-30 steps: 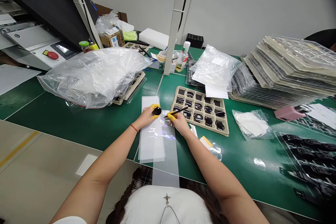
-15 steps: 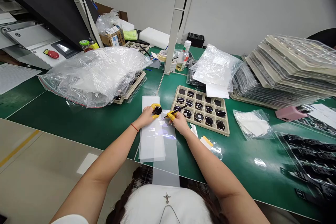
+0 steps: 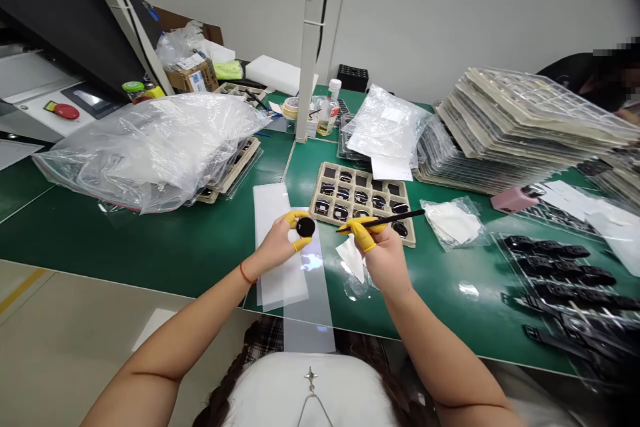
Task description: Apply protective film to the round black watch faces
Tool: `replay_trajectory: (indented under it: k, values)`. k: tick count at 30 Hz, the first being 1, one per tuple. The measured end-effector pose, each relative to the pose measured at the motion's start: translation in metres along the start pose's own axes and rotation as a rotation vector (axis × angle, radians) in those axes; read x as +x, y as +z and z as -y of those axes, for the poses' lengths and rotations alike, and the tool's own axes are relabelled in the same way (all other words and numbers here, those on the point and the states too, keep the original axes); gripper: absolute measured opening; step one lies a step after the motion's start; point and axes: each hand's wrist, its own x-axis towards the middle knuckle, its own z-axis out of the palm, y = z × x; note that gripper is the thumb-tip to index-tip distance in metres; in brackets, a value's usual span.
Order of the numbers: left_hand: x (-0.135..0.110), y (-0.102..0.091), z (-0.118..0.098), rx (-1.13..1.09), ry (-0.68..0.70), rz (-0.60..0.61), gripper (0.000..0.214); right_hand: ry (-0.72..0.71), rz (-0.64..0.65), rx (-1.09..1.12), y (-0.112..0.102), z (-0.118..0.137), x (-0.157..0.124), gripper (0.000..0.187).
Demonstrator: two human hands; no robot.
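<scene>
My left hand (image 3: 276, 245), in yellow finger cots, pinches a round black watch-face disc (image 3: 305, 227) by its edge, above the white sheets (image 3: 283, 290) and a clear film strip (image 3: 313, 303). To the right, my right hand (image 3: 383, 253), also with yellow finger cots, grips slim black tweezers (image 3: 400, 217), their tip pointing left towards the disc but apart from it. Just behind the hands lies a beige compartment tray (image 3: 413, 240) with several shiny round dark discs in its cells; my right hand covers part of its front edge. A crumpled white wipe (image 3: 351, 257) lies by my right wrist.
A large plastic bag (image 3: 150, 147) covers trays at left. Tall stacked trays (image 3: 515, 133) stand at right, near a pink bottle (image 3: 515, 199) and black watch cases (image 3: 560, 267). A white post (image 3: 307, 60) rises behind, beside a clear bottle (image 3: 330, 107). Another person sits far right.
My right hand has pulled back to the right with the tweezers, away from the disc. The left hand still holds the disc, now slightly nearer me. The view has shifted to the right.
</scene>
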Motion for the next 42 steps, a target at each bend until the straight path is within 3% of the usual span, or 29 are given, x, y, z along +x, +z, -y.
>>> replay_trajectory:
  k: [4,8,20,42]
  values:
    - [-0.028,0.017,-0.050,-0.091,0.066,0.133,0.034,0.101,0.090,0.048,-0.009,0.010,-0.030,0.031]
    - [-0.039,0.025,-0.070,-0.071,0.081,0.172,0.033,0.148,0.078,0.098,-0.018,0.009,-0.045,0.032]
    - [-0.047,0.033,-0.074,-0.044,0.078,0.169,0.033,0.140,-0.045,0.149,-0.031,0.005,-0.044,0.033]
    - [-0.048,0.031,-0.073,-0.069,0.069,0.172,0.032,0.211,-0.062,0.157,-0.030,-0.003,-0.045,0.037]
